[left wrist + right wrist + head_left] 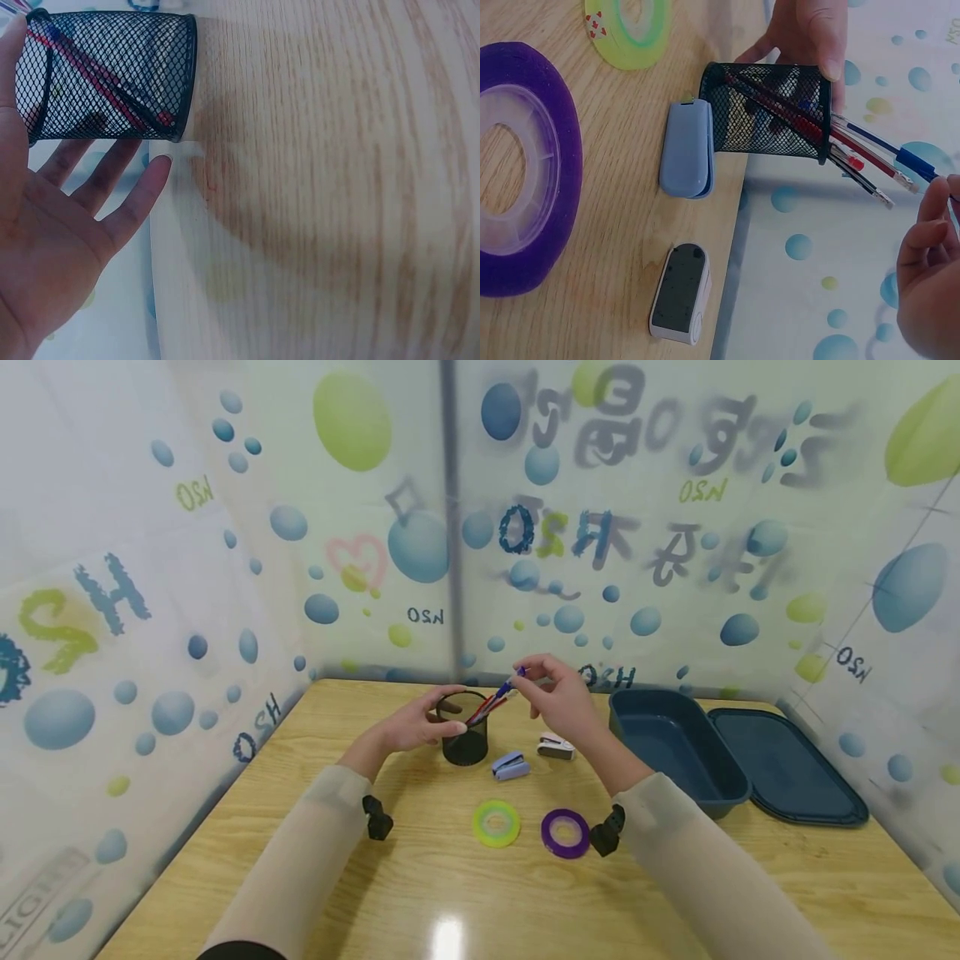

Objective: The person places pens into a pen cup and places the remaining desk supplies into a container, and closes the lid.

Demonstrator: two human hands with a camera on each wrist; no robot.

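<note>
A: What lay nearest on the wood-grained desk?
B: Flat-ringed purple tape, then yellow-green tape and a lavender stapler.
A: And beyond?
B: The left grip was clamped round the cylindrical wire-mesh pen holder; the right grip, nearer the blue pen, pinched its upper end. The shaft slanted down-left into the holder.

Both sleeves are long and pale beige. 2 small, black, angular units sit at the cuffs, 1 per arm

Pen cup: metal-looking mesh. Tabletop: glossy wood grain. Tub: smooth plastic.
</note>
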